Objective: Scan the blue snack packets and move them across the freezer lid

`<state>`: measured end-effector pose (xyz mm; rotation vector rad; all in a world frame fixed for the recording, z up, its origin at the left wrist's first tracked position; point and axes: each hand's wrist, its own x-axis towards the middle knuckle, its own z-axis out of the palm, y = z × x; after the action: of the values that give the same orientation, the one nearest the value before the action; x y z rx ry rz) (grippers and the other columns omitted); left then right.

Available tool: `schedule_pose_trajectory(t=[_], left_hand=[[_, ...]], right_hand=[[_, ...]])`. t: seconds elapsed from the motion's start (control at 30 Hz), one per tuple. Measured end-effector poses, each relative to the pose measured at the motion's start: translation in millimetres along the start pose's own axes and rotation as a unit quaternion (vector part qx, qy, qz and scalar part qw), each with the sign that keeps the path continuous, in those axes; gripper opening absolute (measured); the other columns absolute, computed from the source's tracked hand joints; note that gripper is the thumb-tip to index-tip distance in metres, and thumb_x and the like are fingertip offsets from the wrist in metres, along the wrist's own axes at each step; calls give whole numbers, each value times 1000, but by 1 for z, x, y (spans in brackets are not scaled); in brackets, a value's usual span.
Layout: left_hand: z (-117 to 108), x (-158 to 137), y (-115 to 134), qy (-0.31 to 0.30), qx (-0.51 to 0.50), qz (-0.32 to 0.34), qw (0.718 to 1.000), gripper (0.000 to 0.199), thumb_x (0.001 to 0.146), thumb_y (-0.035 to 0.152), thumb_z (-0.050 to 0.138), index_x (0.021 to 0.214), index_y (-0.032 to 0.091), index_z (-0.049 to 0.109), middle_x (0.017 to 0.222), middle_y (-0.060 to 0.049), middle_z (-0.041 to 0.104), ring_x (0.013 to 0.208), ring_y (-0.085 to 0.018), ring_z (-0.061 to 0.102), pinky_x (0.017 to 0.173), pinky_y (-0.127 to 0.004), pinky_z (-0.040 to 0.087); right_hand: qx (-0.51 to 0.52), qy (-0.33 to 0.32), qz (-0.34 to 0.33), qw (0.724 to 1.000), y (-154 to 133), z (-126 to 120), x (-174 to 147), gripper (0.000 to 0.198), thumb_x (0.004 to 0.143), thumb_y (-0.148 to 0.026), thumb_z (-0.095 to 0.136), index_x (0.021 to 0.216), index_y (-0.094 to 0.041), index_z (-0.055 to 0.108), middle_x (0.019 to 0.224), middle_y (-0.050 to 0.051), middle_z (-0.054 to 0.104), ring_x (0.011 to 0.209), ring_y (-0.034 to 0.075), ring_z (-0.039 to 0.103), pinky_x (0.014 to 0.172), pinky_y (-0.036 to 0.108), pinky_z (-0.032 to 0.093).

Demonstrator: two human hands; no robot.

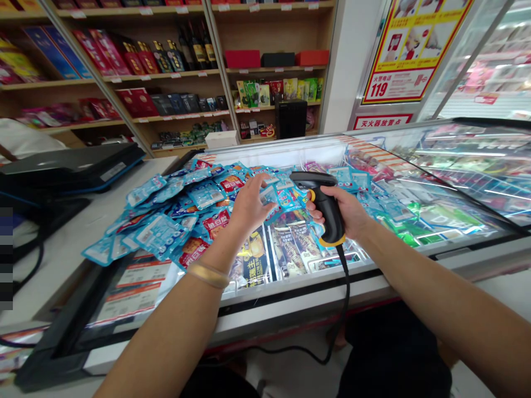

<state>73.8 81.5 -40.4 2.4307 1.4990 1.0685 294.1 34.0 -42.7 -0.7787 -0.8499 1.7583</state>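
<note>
My right hand (pixel 348 213) is wrapped round the grip of a black and yellow barcode scanner (pixel 331 213), its head pointing left and its cable hanging down. My left hand (pixel 250 203), a gold bangle (pixel 208 274) on its wrist, reaches over the packets with thumb and fingers apart. Close to its fingertips lies a light blue snack packet (pixel 286 198); I see no clear grip on it. A large pile of blue and red snack packets (pixel 205 194) spreads left of that hand, on the glass top of a freezer chest (pixel 290 290).
Under the glass lie dark ice cream packs (pixel 286 249) and green packs (pixel 404 232). A black device (pixel 78 168) stands on the left counter. Behind the freezer are shelves (pixel 164 77) with bottles and boxes. The scanner cable (pixel 345 298) loops down in front.
</note>
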Motion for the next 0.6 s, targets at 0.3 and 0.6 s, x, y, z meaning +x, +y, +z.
schedule_pose_trajectory(t=[0.3, 0.6], left_hand=[[4, -2, -6, -54, -81, 7, 995, 25, 72, 9, 58, 92, 20, 68, 94, -4, 71, 83, -16, 66, 82, -31, 53], [2, 0, -7, -3, -241, -150, 959, 27, 70, 34, 64, 85, 14, 71, 74, -2, 69, 62, -14, 56, 58, -25, 42]], right_hand=[[4, -4, 8, 1000, 0, 2, -2, 18, 79, -32, 59, 84, -15, 61, 67, 4, 59, 53, 12, 48, 44, 21, 41], [-9, -45, 18, 999, 0, 5, -8, 21, 75, -35, 63, 85, -17, 59, 67, 3, 60, 51, 11, 49, 44, 21, 42]])
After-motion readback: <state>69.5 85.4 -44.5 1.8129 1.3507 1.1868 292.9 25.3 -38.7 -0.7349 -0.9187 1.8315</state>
